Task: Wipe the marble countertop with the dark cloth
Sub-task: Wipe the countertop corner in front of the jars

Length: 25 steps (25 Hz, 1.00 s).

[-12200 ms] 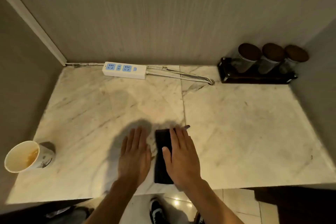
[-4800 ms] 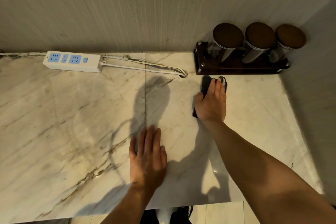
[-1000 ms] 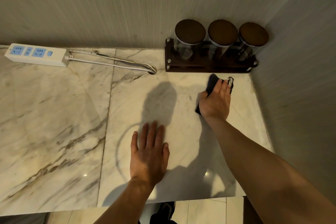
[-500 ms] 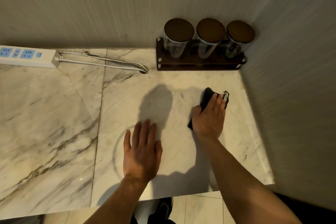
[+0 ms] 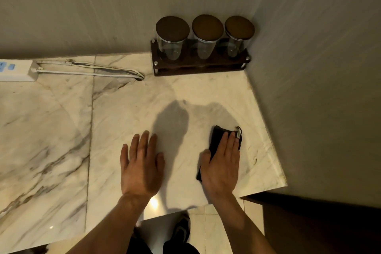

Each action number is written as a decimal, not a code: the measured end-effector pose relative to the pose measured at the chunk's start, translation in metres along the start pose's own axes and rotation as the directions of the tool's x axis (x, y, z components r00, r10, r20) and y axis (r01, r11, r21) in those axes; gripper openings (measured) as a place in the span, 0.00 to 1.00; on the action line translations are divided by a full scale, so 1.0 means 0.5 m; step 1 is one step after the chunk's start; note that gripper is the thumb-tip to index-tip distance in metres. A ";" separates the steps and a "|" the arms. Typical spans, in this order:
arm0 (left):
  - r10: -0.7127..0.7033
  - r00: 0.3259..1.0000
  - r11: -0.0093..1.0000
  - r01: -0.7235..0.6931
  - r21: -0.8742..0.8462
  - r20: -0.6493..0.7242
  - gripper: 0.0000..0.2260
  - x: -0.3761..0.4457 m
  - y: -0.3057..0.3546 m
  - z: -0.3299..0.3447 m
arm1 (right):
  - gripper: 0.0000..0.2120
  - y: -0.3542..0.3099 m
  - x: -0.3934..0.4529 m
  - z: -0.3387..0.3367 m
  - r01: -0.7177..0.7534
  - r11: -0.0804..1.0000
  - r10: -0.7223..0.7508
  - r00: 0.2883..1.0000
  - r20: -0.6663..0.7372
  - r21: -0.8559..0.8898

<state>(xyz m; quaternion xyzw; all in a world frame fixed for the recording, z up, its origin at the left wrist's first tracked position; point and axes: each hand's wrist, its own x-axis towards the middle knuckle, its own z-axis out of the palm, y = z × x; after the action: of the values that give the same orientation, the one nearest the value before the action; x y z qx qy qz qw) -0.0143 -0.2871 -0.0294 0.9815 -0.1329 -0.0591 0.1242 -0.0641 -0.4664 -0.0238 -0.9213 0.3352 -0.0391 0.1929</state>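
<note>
Right hand (image 5: pixel 221 163) flat on dark cloth (image 5: pixel 215 139), pulled back from jar rack (image 5: pixel 198 67), left hand (image 5: pixel 141 166) still flat, empty

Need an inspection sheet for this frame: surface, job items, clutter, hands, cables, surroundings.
Surface: marble countertop, grey veins at left, a seam running front to back, glare spot near the front edge.
Job's things: dark cloth flat on the marble near the right wall, mostly covered.
Clutter: three lidded glass jars in a dark rack at the back right corner.
Hands: right hand pressed flat on the cloth; left hand flat on bare marble, holding nothing.
Cables: white power strip at back left; its cords run along the wall into a hole in the countertop.
Surroundings: textured walls behind and right; tiled floor and a shoe below.
</note>
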 end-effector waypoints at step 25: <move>0.075 0.997 0.997 -0.076 0.034 0.017 0.25 0.028 0.112 0.026 | 0.33 0.176 0.167 -0.100 0.754 0.657 -0.683 0.585 0.437 0.016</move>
<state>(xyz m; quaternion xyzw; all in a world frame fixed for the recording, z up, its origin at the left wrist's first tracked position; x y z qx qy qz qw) -0.0164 -0.3462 -0.0284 0.9773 -0.1719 -0.0598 0.1081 -0.0626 -0.5975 -0.0161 -0.9771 -0.1130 0.1070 0.1454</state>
